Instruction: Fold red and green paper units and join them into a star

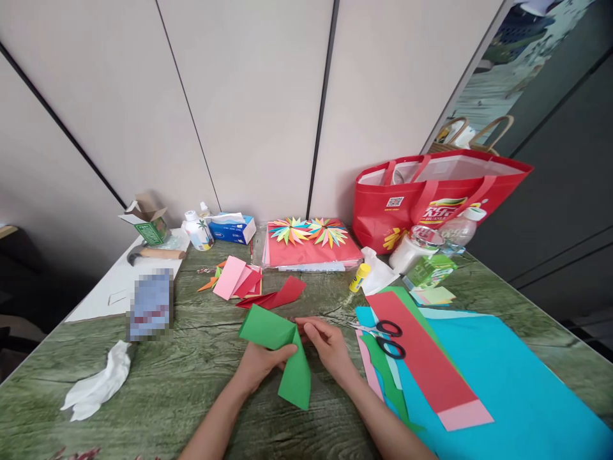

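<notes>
A folded sheet of green paper point(275, 345) lies on the green table point(191, 370) in front of me, bent into an angled strip. My left hand point(261, 364) grips it from below, thumb on top of the fold. At the paper's upper right corner, my right hand point(325, 342) pinches the edge with curled fingers. Black-handled scissors point(387, 337) lie just right of my right hand, on a stack of coloured sheets.
Blue point(502, 390), red point(426, 358) and green sheets lie at the right. Pink and red paper pieces point(239, 281), paper stars on a red stack point(309, 239), a glue stick point(359, 277), a tissue box point(232, 229), a red bag point(431, 191), a crumpled tissue point(100, 383).
</notes>
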Demonstrator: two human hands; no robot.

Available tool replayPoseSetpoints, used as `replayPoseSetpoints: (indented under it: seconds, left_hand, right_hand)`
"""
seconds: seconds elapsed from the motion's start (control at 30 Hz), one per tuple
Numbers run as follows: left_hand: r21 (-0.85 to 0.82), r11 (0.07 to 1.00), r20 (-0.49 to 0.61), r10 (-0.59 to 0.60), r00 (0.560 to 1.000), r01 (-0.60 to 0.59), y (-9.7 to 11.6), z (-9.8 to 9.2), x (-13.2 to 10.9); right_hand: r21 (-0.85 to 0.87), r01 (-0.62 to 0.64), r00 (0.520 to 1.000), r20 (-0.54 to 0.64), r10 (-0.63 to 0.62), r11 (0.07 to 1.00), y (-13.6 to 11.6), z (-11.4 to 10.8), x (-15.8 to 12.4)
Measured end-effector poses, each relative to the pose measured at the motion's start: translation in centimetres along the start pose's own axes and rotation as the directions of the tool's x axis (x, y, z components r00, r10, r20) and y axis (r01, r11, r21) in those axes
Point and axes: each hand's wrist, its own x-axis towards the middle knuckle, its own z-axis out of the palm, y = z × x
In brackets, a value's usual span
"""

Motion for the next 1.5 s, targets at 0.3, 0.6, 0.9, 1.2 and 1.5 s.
replayPoseSetpoints:
  seconds: [0.3, 0.6, 0.9, 1.2, 1.5]
  left_hand:
    - [0.071, 0.997, 0.108, -0.041, 0.993, 0.033, 0.6, 0.3, -0.5]
    - [0.063, 0.996, 0.309, 0.037, 0.95, -0.059, -0.1, 0.3, 0.1]
    - [0.087, 0.99, 0.402, 0.068, 0.913, -0.112, 0.2, 0.3, 0.0]
    - [0.126, 0.991, 0.387, -0.015, 0.922, -0.036, 0.5, 0.3, -0.2]
    - [0.01, 0.999, 0.34, 0.043, 0.939, -0.049, 0.5, 0.6, -0.3]
  right_hand:
    - [0.204, -0.192, 0.979, -0.024, 0.201, 0.96, -0.1, 0.2, 0.0]
    - [0.243, -0.204, 0.964, -0.121, 0.239, 0.948, -0.1, 0.2, 0.3]
    - [0.219, -0.204, 0.959, -0.15, 0.239, 0.954, 0.5, 0.4, 0.3]
    - [0.102, -0.165, 0.965, -0.19, 0.181, 0.981, 1.0, 0.5, 0.2]
    - [0.142, -0.146, 0.977, -0.137, 0.165, 0.979, 0.4, 0.3, 0.3]
